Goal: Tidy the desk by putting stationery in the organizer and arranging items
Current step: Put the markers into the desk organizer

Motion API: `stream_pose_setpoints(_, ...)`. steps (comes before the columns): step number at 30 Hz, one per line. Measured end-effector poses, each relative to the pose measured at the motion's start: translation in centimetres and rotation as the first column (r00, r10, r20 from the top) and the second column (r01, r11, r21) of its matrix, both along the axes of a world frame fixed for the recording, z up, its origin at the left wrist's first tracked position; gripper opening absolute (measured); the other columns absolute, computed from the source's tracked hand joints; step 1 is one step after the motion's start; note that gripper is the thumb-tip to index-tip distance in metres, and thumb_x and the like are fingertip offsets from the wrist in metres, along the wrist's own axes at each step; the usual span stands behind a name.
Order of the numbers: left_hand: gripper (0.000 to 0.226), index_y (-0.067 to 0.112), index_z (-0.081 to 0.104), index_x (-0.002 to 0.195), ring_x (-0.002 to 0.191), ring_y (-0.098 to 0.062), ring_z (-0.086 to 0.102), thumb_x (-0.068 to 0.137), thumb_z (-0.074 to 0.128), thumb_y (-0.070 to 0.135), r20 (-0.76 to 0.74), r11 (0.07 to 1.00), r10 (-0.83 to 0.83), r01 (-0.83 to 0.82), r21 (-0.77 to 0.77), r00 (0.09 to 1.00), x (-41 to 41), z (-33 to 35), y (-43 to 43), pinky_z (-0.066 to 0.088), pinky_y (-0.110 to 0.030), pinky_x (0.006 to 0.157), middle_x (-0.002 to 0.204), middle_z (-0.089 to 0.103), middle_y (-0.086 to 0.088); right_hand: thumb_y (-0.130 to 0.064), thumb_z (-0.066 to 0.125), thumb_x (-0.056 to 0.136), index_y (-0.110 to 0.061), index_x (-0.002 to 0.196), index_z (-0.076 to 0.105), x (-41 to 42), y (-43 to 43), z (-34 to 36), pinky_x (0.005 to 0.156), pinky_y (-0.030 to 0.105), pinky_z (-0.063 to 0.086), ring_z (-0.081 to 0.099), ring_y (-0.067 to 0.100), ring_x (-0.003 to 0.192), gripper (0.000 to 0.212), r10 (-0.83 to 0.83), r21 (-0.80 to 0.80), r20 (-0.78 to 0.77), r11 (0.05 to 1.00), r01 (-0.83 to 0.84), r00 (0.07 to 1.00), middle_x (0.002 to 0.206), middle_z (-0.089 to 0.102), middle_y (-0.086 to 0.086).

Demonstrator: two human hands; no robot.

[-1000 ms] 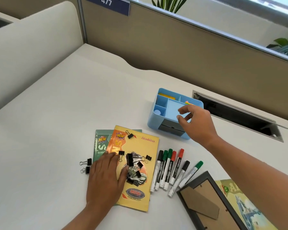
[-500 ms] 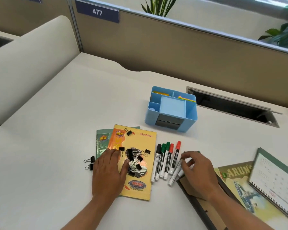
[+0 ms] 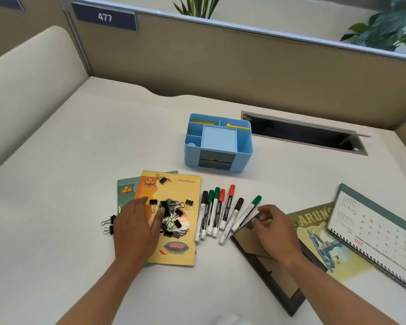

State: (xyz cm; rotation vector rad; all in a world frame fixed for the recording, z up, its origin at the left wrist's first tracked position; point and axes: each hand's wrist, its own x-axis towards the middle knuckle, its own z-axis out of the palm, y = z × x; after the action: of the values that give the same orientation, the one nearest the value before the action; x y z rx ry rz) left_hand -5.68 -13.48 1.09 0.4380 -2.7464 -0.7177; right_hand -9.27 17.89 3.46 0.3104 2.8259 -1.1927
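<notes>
The blue organizer (image 3: 244, 160) stands mid-desk, with sticky notes in its back compartments. Several markers (image 3: 215, 213) lie side by side in front of it. A heap of black binder clips (image 3: 172, 215) sits on a yellow notebook (image 3: 177, 250), which overlaps a green notebook (image 3: 125, 187). Two more clips (image 3: 108, 225) lie on the desk to the left. My left hand (image 3: 136, 228) rests flat on the yellow notebook, its thumb touching the heap. My right hand (image 3: 275, 232) lies over the top corner of a face-down picture frame (image 3: 279, 287), fingers bent, just right of the outermost green marker (image 3: 247, 213).
An olive booklet (image 3: 314, 221) lies under the frame's right side, and a spiral desk calendar (image 3: 375, 231) lies at the right edge. A cable slot (image 3: 302, 134) is cut into the desk behind the organizer. Beige partitions wall the back and left.
My right hand came down from the organizer to the markers, then shifted right onto the frame's corner. My left hand has stayed on the notebook. The view has tilted and shows the calendar.
</notes>
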Motion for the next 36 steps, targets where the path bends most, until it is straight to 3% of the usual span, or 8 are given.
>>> stream_pose_setpoints(3,0.036,0.014,0.065,0.11,0.096,-0.026,0.061,0.09,0.058,0.043,-0.051,0.997,-0.079,0.078,-0.02,0.996,-0.4,1.3,1.7,0.047,-0.04,0.078,0.104,0.066,-0.003,-0.029,0.068,0.086,-0.028,0.103,0.062,-1.5,0.4,0.4,0.059,0.026,0.045,0.062,0.009,0.071,0.018,-0.011,0.067,0.046,0.998,0.008,0.999,0.076,0.066,-0.01)
stream_pose_setpoints(6,0.024,0.027,0.064,0.096,0.076,-0.012,0.062,0.091,0.057,0.05,0.099,0.985,-0.173,0.172,0.024,0.98,-0.5,2.5,4.4,0.047,-0.028,0.06,0.082,0.065,0.01,-0.036,0.063,0.084,-0.029,0.083,0.063,-3.3,0.5,1.0,0.058,0.028,0.047,0.062,0.013,0.07,0.007,-0.036,0.219,0.122,0.976,0.008,0.992,0.075,0.067,-0.008)
stream_pose_setpoints(10,0.031,0.027,0.064,0.089,0.076,-0.019,0.064,0.088,0.055,0.057,0.339,0.96,-0.245,0.277,-0.047,0.908,-0.7,2.7,8.0,0.047,-0.029,0.061,0.081,0.066,0.005,-0.047,0.061,0.084,-0.019,0.076,0.063,-5.7,0.3,1.4,0.06,0.029,0.049,0.063,0.022,0.071,0.029,-0.048,0.327,0.261,0.944,-0.041,0.964,0.075,0.068,0.001)
stream_pose_setpoints(17,0.018,0.024,0.05,0.088,0.073,-0.022,0.057,0.091,0.056,0.04,0.342,0.967,-0.222,0.251,-0.042,0.913,-1.1,2.2,9.7,0.039,-0.03,0.058,0.085,0.065,0.002,-0.048,0.065,0.081,-0.013,0.078,0.06,-7.6,-0.7,1.5,0.055,0.028,0.041,0.062,0.027,0.072,0.036,-0.084,0.382,0.319,0.923,-0.047,0.944,0.077,0.065,0.005)
stream_pose_setpoints(20,0.018,0.021,0.052,0.096,0.07,-0.022,0.055,0.094,0.052,0.038,0.294,0.975,-0.191,0.216,-0.053,0.937,-1.6,2.2,9.3,0.038,-0.03,0.057,0.088,0.066,0.001,-0.049,0.066,0.08,-0.015,0.077,0.057,-7.8,-0.9,1.4,0.054,0.028,0.039,0.06,0.026,0.071,0.035,-0.117,0.387,0.318,0.922,-0.016,0.941,0.076,0.062,0.003)
stream_pose_setpoints(24,0.023,0.021,0.058,0.105,0.071,-0.022,0.057,0.093,0.054,0.04,0.263,0.977,-0.181,0.204,-0.06,0.948,-2.9,2.6,8.9,0.035,-0.029,0.054,0.088,0.067,0.001,-0.047,0.067,0.076,-0.014,0.074,0.057,-8.0,-0.8,1.2,0.051,0.026,0.037,0.058,0.022,0.064,0.034,-0.155,0.353,0.311,0.935,0.038,0.938,0.071,0.062,0.003)
stream_pose_setpoints(30,0.028,0.023,0.062,0.108,0.084,-0.025,0.064,0.091,0.057,0.044,0.275,0.986,-0.152,0.163,-0.018,0.949,-6.0,3.6,7.8,0.039,-0.029,0.06,0.097,0.071,0.001,-0.052,0.067,0.071,-0.011,0.066,0.057,-8.1,-0.7,1.8,0.049,0.026,0.036,0.059,0.022,0.058,0.042,-0.218,0.167,0.22,0.969,0.183,0.951,0.062,0.06,0.004)
stream_pose_setpoints(36,0.03,0.017,0.063,0.11,0.085,-0.026,0.062,0.091,0.056,0.04,0.374,0.974,-0.203,0.225,-0.014,0.905,-9.1,3.7,8.0,0.04,-0.029,0.059,0.102,0.068,-0.003,-0.055,0.056,0.065,-0.018,0.046,0.045,-5.9,-0.2,4.4,0.048,0.029,0.034,0.039,0.018,0.042,0.044,-0.237,-0.038,0.029,0.97,0.238,0.971,0.035,0.038,-0.007)
